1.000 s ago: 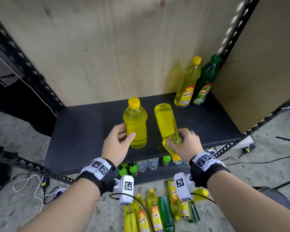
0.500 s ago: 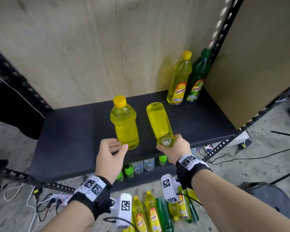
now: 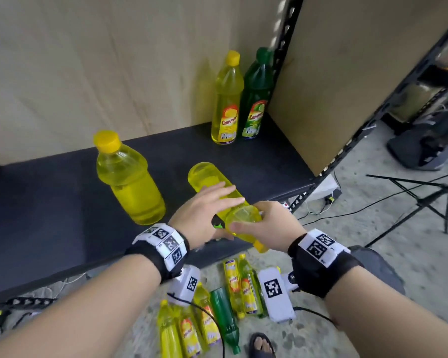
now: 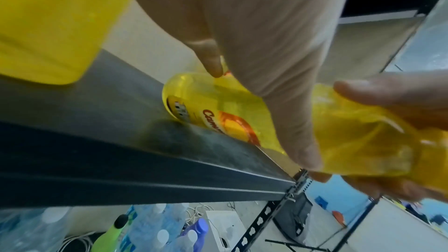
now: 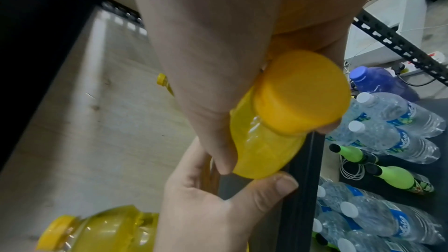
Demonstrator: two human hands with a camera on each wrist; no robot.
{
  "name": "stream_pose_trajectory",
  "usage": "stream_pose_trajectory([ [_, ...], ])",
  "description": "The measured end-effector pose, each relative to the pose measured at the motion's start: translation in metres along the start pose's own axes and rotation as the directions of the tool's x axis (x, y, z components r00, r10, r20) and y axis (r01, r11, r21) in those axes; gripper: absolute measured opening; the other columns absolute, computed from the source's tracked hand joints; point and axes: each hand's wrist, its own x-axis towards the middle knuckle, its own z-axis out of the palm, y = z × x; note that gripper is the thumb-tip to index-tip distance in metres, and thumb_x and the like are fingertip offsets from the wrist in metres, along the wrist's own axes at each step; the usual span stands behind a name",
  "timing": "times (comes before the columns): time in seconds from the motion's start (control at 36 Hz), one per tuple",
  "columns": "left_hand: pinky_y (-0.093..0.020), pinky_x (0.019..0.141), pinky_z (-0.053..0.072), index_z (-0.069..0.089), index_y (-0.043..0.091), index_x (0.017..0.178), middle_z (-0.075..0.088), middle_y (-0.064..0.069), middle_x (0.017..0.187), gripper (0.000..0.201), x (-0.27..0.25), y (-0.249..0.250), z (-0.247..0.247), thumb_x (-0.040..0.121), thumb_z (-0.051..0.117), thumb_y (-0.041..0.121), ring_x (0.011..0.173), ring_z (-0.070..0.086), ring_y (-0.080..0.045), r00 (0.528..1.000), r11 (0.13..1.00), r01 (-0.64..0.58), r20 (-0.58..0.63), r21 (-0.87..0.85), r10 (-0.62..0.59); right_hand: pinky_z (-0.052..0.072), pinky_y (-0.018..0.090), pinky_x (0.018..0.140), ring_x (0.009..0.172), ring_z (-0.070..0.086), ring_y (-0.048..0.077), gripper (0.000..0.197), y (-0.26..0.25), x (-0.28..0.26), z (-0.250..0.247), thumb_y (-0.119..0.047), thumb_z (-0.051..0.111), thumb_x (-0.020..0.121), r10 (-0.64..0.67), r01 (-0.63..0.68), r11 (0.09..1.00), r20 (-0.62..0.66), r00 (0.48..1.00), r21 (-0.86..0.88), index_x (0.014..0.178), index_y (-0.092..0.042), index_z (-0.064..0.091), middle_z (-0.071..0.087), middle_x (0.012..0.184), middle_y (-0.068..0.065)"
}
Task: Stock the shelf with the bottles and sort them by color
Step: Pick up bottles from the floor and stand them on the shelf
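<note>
A yellow bottle (image 3: 207, 177) lies on its side on the dark shelf (image 3: 49, 202), with its cap end over the front edge. My right hand (image 3: 246, 220) grips its neck just behind the orange-yellow cap (image 5: 298, 93). My left hand (image 3: 217, 210) lies over the bottle's body with straight fingers, and its thumb (image 5: 266, 185) touches the shoulder from below. A wide yellow bottle (image 3: 130, 182) stands upright to the left, apart from both hands. At the back right stand a tall yellow bottle (image 3: 226, 99) and a green one (image 3: 256, 94), side by side.
Several yellow bottles and a green one (image 3: 217, 313) lie on the floor below the shelf edge, next to a sandalled foot (image 3: 261, 344). Clear water bottles (image 5: 387, 122) fill the lower shelf. A wooden side panel (image 3: 347, 73) closes the shelf's right end. A tripod (image 3: 437, 197) stands on the right.
My left hand has left the wide upright bottle and moved right onto the lying bottle. The right hand keeps its hold on the neck. The head view has shifted closer and to the right.
</note>
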Motion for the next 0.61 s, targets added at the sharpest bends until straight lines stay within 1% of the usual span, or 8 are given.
stream_pose_trajectory([
  [0.08,-0.049,0.123,0.023,0.057,0.033,0.142,0.046,0.005,0.155,0.082,0.013,0.002,0.002,0.068,0.087,0.051,0.149,0.032,-0.017,0.996,0.996,-0.084,-0.004,0.011,0.084,0.057,0.037,0.063,0.069,0.07,0.016,0.052,0.006,-0.005,-0.018,-0.068,0.076,0.057,-0.005,0.002,0.995,0.028,1.0,0.102,0.083,-0.022,0.073,0.073,0.075,-0.001],
  [0.17,-0.052,0.121,0.026,0.053,0.035,0.144,0.046,0.008,0.155,0.08,0.019,0.006,0.0,0.073,0.083,0.055,0.148,0.032,-0.017,0.996,0.996,-0.086,-0.041,-0.035,0.084,0.06,0.043,0.073,0.073,0.073,0.019,0.038,0.006,-0.011,-0.04,-0.051,0.08,0.076,-0.067,0.037,0.953,0.09,0.994,0.302,0.102,-0.022,0.077,0.078,0.084,0.003],
  [0.19,-0.05,0.121,0.028,0.051,0.036,0.145,0.045,0.009,0.155,0.08,0.021,0.007,-0.001,0.074,0.082,0.055,0.148,0.032,-0.016,0.996,0.996,-0.07,-0.057,-0.053,0.067,0.06,0.042,0.078,0.079,0.074,0.019,0.045,0.007,-0.013,-0.046,-0.052,0.08,0.078,-0.097,0.049,0.926,0.112,0.989,0.374,0.113,-0.023,0.075,0.078,0.091,0.004],
  [0.28,-0.044,0.12,0.031,0.049,0.039,0.146,0.044,0.013,0.154,0.08,0.028,0.011,-0.009,0.075,0.08,0.055,0.147,0.034,-0.011,0.994,0.994,-0.016,-0.105,-0.112,0.004,0.059,0.044,0.092,0.106,0.072,0.024,0.1,0.013,-0.011,-0.062,-0.07,0.083,0.061,-0.165,0.071,0.86,0.144,0.976,0.505,0.143,-0.021,0.056,0.073,0.117,0.009],
  [0.33,-0.043,0.119,0.033,0.048,0.039,0.146,0.045,0.012,0.153,0.08,0.033,0.013,-0.015,0.076,0.079,0.059,0.146,0.036,-0.01,0.992,0.988,0.009,-0.119,-0.153,-0.027,0.056,0.041,0.098,0.116,0.068,0.019,0.107,0.012,-0.009,-0.069,-0.064,0.087,0.061,-0.248,0.15,0.862,0.144,0.958,0.484,0.149,-0.019,0.049,0.071,0.125,0.002],
  [0.44,-0.036,0.116,0.037,0.049,0.032,0.146,0.049,0.013,0.148,0.08,0.041,0.015,-0.026,0.076,0.073,0.062,0.139,0.042,-0.003,0.986,0.964,0.067,-0.13,-0.256,-0.103,0.055,0.037,0.098,0.105,0.07,0.008,0.083,0.0,0.001,-0.076,-0.048,0.088,0.071,-0.334,0.308,0.889,0.018,0.943,0.339,0.142,-0.025,0.054,0.074,0.116,-0.006],
  [0.53,-0.032,0.112,0.042,0.05,0.035,0.144,0.054,0.015,0.142,0.074,0.042,0.012,-0.031,0.078,0.077,0.053,0.131,0.049,0.001,0.977,0.937,0.092,-0.153,-0.336,-0.151,0.057,0.046,0.088,0.093,0.07,0.028,0.046,-0.011,0.012,-0.073,-0.037,0.083,0.083,-0.403,0.4,0.876,-0.049,0.914,0.27,0.125,-0.029,0.066,0.075,0.103,0.002],
  [0.61,-0.032,0.105,0.048,0.047,0.048,0.139,0.062,0.018,0.131,0.063,0.042,0.009,-0.037,0.084,0.078,0.044,0.12,0.059,-0.001,0.961,0.91,0.139,-0.167,-0.39,-0.218,0.061,0.048,0.074,0.079,0.069,0.029,0.025,-0.026,0.023,-0.071,-0.04,0.079,0.085,-0.415,0.422,0.873,-0.08,0.906,0.246,0.106,-0.034,0.068,0.072,0.089,0.002],
])
